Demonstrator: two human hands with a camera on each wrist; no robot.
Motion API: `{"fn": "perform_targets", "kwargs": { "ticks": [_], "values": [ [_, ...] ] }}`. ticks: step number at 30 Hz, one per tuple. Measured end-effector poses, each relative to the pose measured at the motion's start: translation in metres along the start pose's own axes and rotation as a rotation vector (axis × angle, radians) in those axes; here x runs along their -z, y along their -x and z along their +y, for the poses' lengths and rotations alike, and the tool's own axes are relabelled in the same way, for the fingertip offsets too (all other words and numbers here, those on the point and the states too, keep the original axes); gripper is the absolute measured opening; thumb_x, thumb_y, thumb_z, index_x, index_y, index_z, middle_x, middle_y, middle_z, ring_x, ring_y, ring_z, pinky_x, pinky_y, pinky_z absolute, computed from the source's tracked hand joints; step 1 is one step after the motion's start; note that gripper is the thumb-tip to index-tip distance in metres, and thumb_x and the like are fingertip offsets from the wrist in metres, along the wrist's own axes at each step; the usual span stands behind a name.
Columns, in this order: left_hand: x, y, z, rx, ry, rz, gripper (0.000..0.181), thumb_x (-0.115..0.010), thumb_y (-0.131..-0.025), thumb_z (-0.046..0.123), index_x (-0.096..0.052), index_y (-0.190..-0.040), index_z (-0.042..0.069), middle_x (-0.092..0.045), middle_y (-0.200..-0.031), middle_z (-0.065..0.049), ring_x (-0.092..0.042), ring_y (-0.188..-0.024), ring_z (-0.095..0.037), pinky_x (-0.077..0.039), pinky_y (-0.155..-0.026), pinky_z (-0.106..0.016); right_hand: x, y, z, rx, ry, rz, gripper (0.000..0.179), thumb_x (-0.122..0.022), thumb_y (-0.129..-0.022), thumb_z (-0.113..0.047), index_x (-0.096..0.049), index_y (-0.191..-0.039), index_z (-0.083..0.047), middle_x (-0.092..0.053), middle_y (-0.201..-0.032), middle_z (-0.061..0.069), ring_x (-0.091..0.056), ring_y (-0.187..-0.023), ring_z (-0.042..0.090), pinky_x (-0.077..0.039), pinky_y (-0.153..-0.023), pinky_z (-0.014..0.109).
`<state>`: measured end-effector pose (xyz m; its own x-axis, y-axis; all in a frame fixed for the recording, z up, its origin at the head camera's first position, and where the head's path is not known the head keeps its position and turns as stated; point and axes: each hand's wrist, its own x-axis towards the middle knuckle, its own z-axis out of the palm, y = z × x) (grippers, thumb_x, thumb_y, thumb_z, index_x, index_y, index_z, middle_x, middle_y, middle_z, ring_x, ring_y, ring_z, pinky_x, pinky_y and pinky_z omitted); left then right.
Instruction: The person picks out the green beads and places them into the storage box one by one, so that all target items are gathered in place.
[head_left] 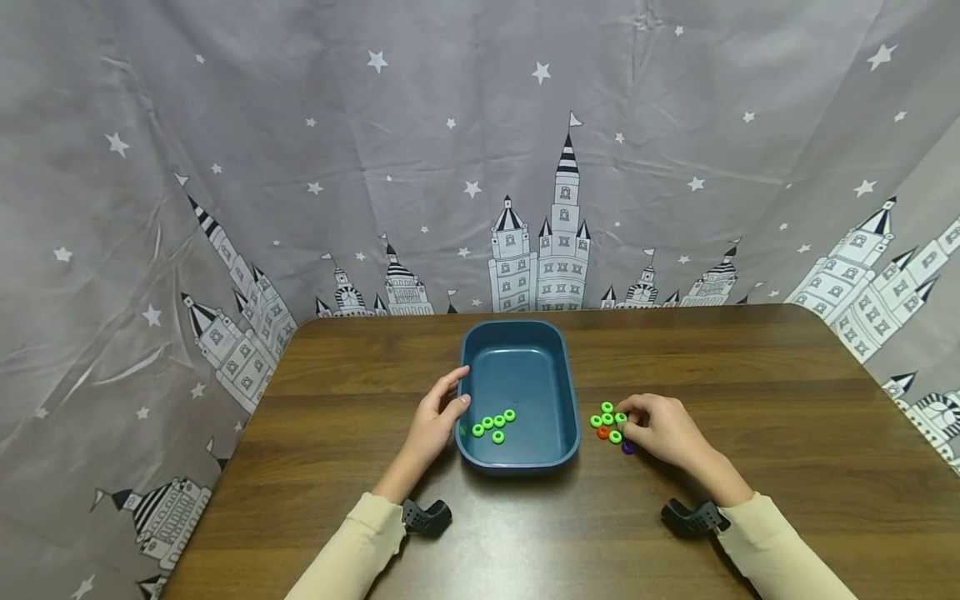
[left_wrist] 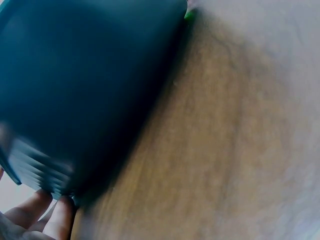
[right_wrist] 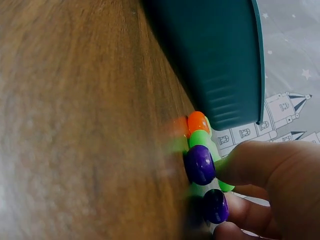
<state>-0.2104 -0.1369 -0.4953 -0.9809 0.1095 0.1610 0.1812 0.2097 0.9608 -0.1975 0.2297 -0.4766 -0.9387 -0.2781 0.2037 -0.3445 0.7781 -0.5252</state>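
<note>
A deep blue bin (head_left: pixel 519 463) stands mid-table with several small green rings (head_left: pixel 499 422) in its near left part. My left hand (head_left: pixel 433 421) grips its left wall; in the left wrist view fingertips (left_wrist: pixel 59 215) touch the outer side. Right of the bin lies a loose group of green rings (head_left: pixel 607 418) with an orange ring (head_left: pixel 603 432) and a purple ring (head_left: pixel 627 447). At the group's right edge, my right hand (head_left: pixel 663 429) pinches a green ring (right_wrist: pixel 226 187), partly hidden by the fingers. Two purple rings (right_wrist: pixel 201 165) show near the thumb in the right wrist view.
The brown wooden table (head_left: pixel 360 367) reaches back to a grey curtain (head_left: pixel 420 150) printed with castles and stars. Black wrist cameras (head_left: pixel 426 517) sit on both wrists, beside cream sleeves (head_left: pixel 780 542).
</note>
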Motion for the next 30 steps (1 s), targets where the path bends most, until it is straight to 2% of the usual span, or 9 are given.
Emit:
{"fn": "perform_targets", "kwargs": {
  "ticks": [7, 17, 26, 30],
  "values": [
    [0.0, 0.001, 0.002, 0.0, 0.005, -0.004, 0.046, -0.056, -0.102, 0.009, -0.052, -0.148, 0.01, -0.05, -0.154, -0.016, -0.048, -0.141, -0.039, -0.039, -0.114, -0.056, 0.001, 0.0, 0.0, -0.001, -0.018, 0.012, 0.016, -0.07, -0.081, -0.004, -0.076, -0.095, -0.009, -0.059, -0.068, -0.009, -0.044, -0.06, -0.002, -0.037, -0.056, 0.02],
    [0.0, -0.001, -0.003, -0.059, -0.032, 0.012, 0.045, -0.056, -0.101, 0.008, -0.053, -0.146, 0.006, -0.053, -0.151, -0.02, -0.051, -0.137, -0.042, -0.044, -0.11, -0.053, 0.003, 0.001, -0.001, 0.011, -0.026, 0.014, 0.015, -0.071, -0.08, -0.004, -0.076, -0.093, -0.011, -0.06, -0.07, -0.009, -0.045, -0.063, -0.001, -0.037, -0.058, 0.021],
    [0.0, 0.0, -0.002, -0.024, -0.014, 0.008, 0.045, -0.056, -0.102, 0.008, -0.053, -0.147, 0.009, -0.051, -0.153, -0.017, -0.049, -0.139, -0.039, -0.041, -0.113, -0.056, 0.01, -0.005, -0.007, 0.008, -0.017, 0.03, 0.015, -0.071, -0.082, -0.006, -0.076, -0.095, -0.01, -0.062, -0.072, -0.007, -0.047, -0.064, 0.001, -0.04, -0.059, 0.022],
    [0.0, 0.0, -0.001, -0.037, -0.021, 0.01, 0.046, -0.056, -0.101, 0.007, -0.053, -0.147, 0.007, -0.052, -0.153, -0.018, -0.05, -0.139, -0.04, -0.042, -0.112, -0.057, 0.016, -0.012, -0.013, 0.013, -0.022, 0.042, 0.018, -0.07, -0.082, -0.006, -0.076, -0.099, -0.007, -0.063, -0.073, -0.006, -0.05, -0.065, 0.003, -0.042, -0.059, 0.022]
  ]
}}
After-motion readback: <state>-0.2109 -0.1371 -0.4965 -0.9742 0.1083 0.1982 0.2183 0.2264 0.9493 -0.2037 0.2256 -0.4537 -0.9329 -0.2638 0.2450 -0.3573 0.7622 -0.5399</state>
